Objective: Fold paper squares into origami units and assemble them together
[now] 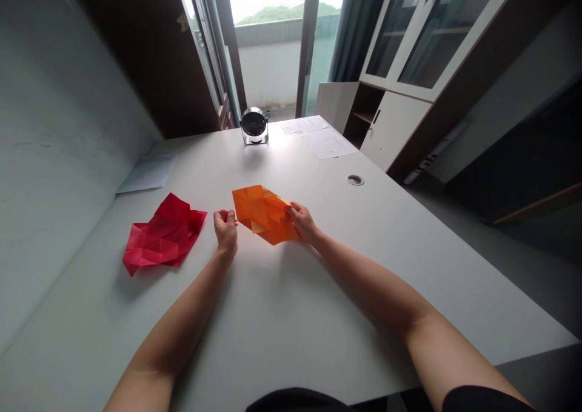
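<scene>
A creased sheet of orange paper [268, 213], partly folded and see-through in places, is held up just over the white desk. My right hand [302, 219] pinches its right end between thumb and fingers. Close by the paper's left edge is my left hand [226, 229], fingers curled in and thumb pressed against them. No paper shows in that hand, and a narrow gap seems to part it from the orange sheet. Left of it rests a crumpled red paper [166, 236] with many fold lines, standing partly off the desk surface.
The white desk [291, 339] meets a wall on the left. A round black-and-silver device [254, 125] stands at the far edge. Printed sheets [330, 143] lie at the back right, near a cable hole [355, 180]. A pale flat packet [148, 173] lies back left.
</scene>
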{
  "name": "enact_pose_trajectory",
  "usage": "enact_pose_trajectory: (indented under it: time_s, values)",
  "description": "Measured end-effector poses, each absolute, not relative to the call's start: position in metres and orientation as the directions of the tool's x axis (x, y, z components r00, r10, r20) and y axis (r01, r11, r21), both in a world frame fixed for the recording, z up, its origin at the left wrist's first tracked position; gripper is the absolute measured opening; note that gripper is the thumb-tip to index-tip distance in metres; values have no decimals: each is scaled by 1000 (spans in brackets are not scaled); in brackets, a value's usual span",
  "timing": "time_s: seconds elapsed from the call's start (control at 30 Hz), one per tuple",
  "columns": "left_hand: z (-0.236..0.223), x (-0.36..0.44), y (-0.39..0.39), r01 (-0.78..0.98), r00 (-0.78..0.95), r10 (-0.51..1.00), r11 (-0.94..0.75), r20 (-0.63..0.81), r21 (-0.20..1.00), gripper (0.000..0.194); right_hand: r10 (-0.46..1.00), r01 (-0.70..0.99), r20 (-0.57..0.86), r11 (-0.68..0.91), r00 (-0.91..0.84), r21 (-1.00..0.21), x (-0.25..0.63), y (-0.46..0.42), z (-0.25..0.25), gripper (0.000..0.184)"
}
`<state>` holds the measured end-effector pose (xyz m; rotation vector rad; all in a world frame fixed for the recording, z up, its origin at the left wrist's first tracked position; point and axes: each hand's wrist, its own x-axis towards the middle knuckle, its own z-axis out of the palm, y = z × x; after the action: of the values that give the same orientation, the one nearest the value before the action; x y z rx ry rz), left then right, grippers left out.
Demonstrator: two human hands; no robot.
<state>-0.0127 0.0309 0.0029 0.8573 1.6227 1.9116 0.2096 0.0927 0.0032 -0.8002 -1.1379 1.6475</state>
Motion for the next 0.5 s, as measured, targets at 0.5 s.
enact_pose_trajectory:
  time_s: [0.5]
  values:
    - [4, 14, 17, 428, -372, 926, 110, 64, 897, 28, 968, -285, 93, 23, -235, -958, 204, 95, -4, 40]
